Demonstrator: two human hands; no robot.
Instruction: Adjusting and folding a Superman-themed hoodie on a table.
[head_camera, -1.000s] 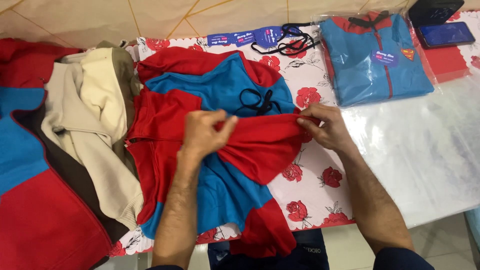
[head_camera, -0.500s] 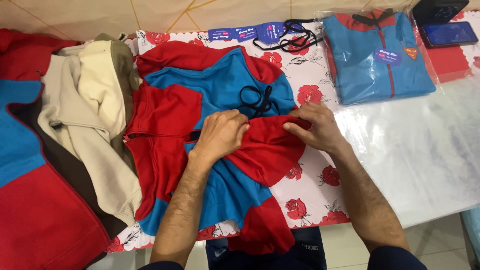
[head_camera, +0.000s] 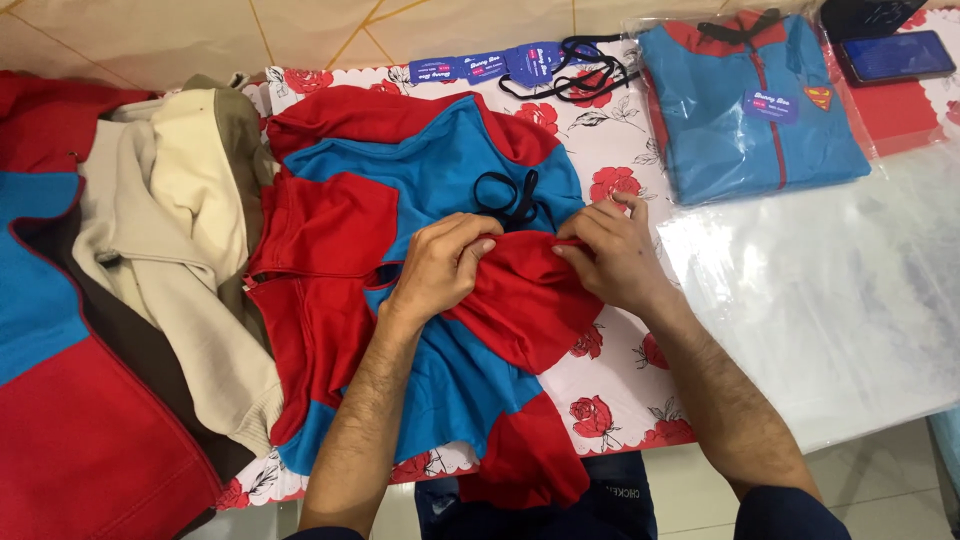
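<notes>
A red and blue hooded jacket (head_camera: 400, 190) lies spread on the table with a black drawstring (head_camera: 510, 195) near its middle. My left hand (head_camera: 440, 265) pinches a fold of its red fabric (head_camera: 525, 300), fingers curled into the cloth. My right hand (head_camera: 610, 255) grips the same red fold from the right side, just below the drawstring. The two hands are nearly touching.
A pile of cream, brown, red and blue garments (head_camera: 150, 260) fills the left. A folded blue jacket in a clear bag (head_camera: 755, 110) lies at the back right, beside a dark phone (head_camera: 895, 55). Blue tags with black cords (head_camera: 530, 65) sit at the back. Rose-patterned tablecloth (head_camera: 620, 150) under clear plastic.
Both hands have moved up the jacket toward the drawstring, carrying the red fold with them and drawing closer together.
</notes>
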